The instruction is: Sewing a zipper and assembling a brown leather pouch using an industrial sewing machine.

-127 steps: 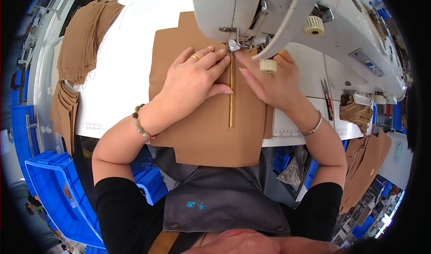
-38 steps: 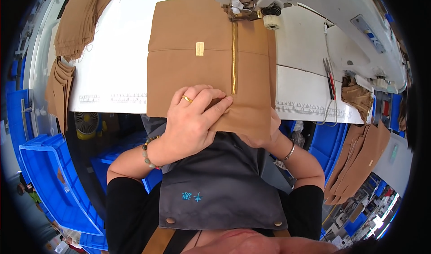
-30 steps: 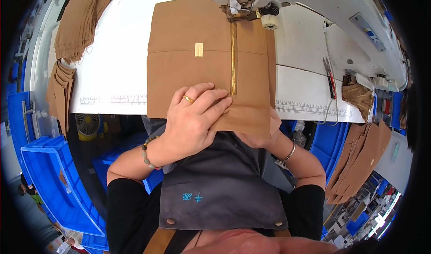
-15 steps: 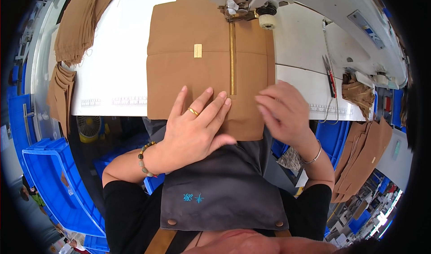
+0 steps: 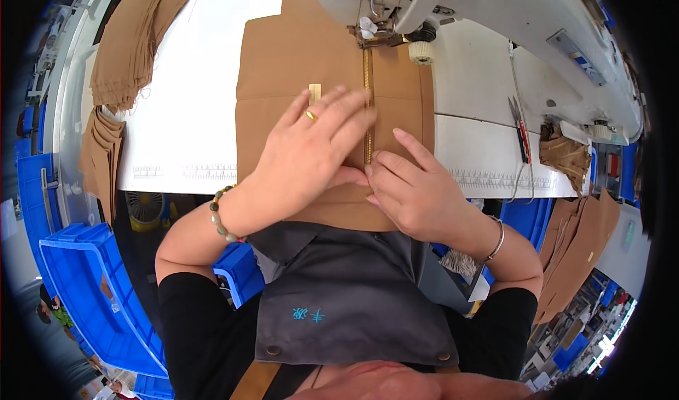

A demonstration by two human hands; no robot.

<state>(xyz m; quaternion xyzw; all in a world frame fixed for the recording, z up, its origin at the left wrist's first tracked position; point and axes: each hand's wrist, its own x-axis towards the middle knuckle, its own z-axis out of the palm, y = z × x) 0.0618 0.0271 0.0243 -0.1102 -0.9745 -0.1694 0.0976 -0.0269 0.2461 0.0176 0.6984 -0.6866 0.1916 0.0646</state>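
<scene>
A brown fabric panel (image 5: 283,67) lies over the table's front edge, with a gold-toothed zipper (image 5: 367,74) running down it and a small pale label (image 5: 315,92) left of the zipper. My left hand (image 5: 308,142) rests over the panel, fingers stretched and slightly blurred, thumb reaching toward the zipper's lower end. At that end my right hand (image 5: 417,195) has thumb and forefinger pinched on the fabric, its outer fingers raised. The fingers hide part of what they pinch. Beyond, the top of the zipper runs under the sewing machine's presser foot (image 5: 366,38).
The white sewing machine (image 5: 523,25) stands over the far right of the table. Small scissors (image 5: 521,131) lie right of the panel. Stacked brown pieces (image 5: 138,46) sit at far left, more pieces (image 5: 576,251) hang at right. A blue crate (image 5: 99,294) stands lower left.
My right hand has moved left onto the zipper's lower end and pinched the fabric. My left hand has slid up the panel, its fingers now beside the zipper and label.
</scene>
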